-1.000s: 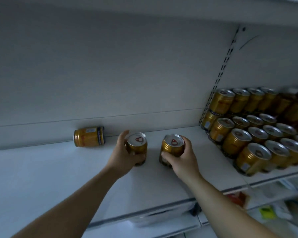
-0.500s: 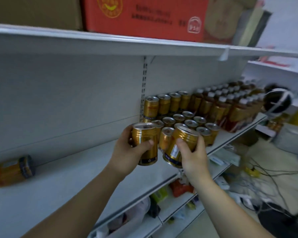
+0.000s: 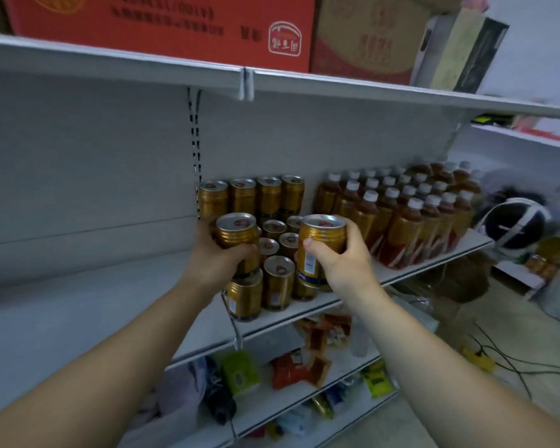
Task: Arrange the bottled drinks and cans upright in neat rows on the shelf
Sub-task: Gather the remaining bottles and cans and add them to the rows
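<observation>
My left hand (image 3: 219, 265) grips a gold can (image 3: 236, 232) upright, held just above the left front of the standing gold cans (image 3: 277, 282) on the white shelf (image 3: 427, 268). My right hand (image 3: 343, 263) grips a second gold can (image 3: 320, 244), also upright, over the right front of that group. Rows of gold cans stand behind, some stacked two high at the back (image 3: 254, 195). To the right stand several rows of brown bottled drinks (image 3: 404, 218) with white caps.
Red and brown cardboard boxes (image 3: 181, 24) sit on the shelf above. The left shelf section (image 3: 78, 318) is bare white. Snack packets (image 3: 291, 367) fill the lower shelves. A black-and-white round object (image 3: 514, 224) and floor cables (image 3: 505, 360) lie to the right.
Both hands lifted their cans off the left shelf section and carried them right to the can group. The view swung right; the can lying on its side has left the frame.
</observation>
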### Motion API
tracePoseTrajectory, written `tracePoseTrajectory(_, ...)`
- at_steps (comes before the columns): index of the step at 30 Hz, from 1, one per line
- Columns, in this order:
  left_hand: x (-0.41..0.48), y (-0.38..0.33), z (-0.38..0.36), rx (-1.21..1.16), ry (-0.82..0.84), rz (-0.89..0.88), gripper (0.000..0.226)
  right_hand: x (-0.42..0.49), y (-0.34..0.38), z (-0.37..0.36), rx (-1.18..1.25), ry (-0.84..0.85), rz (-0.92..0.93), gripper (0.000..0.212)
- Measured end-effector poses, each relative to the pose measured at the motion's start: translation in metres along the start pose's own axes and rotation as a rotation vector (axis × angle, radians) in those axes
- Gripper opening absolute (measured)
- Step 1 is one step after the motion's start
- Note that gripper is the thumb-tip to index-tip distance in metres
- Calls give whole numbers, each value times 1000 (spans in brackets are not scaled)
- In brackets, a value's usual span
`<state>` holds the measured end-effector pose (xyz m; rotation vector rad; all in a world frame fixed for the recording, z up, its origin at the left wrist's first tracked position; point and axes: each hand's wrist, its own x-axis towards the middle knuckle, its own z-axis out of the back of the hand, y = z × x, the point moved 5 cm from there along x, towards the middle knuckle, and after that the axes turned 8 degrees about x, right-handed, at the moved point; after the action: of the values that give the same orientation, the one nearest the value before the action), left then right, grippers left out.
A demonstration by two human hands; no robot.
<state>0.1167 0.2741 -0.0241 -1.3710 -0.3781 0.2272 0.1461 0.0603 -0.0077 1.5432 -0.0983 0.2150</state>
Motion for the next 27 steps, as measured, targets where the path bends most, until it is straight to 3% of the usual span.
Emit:
tracePoseTrajectory(9, 62, 13, 21, 100, -161, -1, 63, 78, -18, -43, -58, 238, 16, 48)
tracePoseTrajectory(15, 106, 33, 12, 122, -158, -64, 59, 137, -45, -86, -129, 301, -3, 51)
tracePoseTrajectory(19, 114, 49, 7, 137, -178, -140, 64, 161, -64, -105, -149, 350, -25, 71)
tracePoseTrajectory(27, 111, 70, -2, 154, -136, -65, 71, 166, -74, -116, -195, 454, 99, 58)
